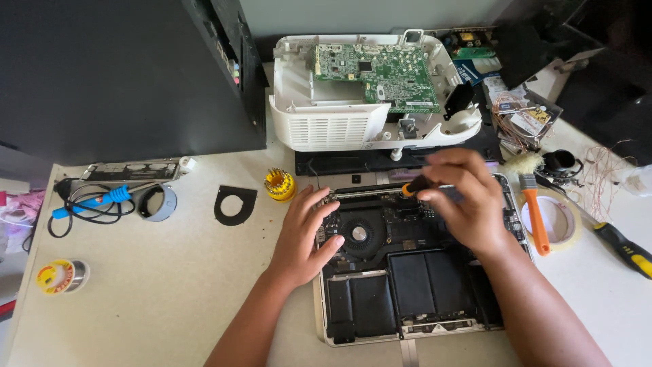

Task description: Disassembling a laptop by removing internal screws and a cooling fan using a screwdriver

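An opened laptop lies bottom-up at the near edge of the table, its cover off, so the fan and 3 dark battery cells show. The left hand lies flat, fingers spread, on the laptop's left edge beside the fan, steadying it. The right hand is curled, fingertips pinched around a small screwdriver with a black grip and orange collar, held over the board near the hinge.

Risks, as I judge them: the tip could slip off a tiny screw and scratch the board, since the grip is high on the handle. A loosened screw could roll into the fan or under the cells. The left fingers sit close to bare parts, so a press or a static touch could harm them. The cells are soft packs; a stray jab would be dangerous.

Behind the laptop stands a white housing with a green circuit board. A yellow bit holder and a black ring plate are just left of the laptop; an orange brush lies across a tape roll on the right. Far left are a blue soldering iron and a solder spool.

The screwdriver's tip is hidden under the right hand, so I cannot tell whether it sits in a screw. The laptop's front edge and both forearms run out of view.
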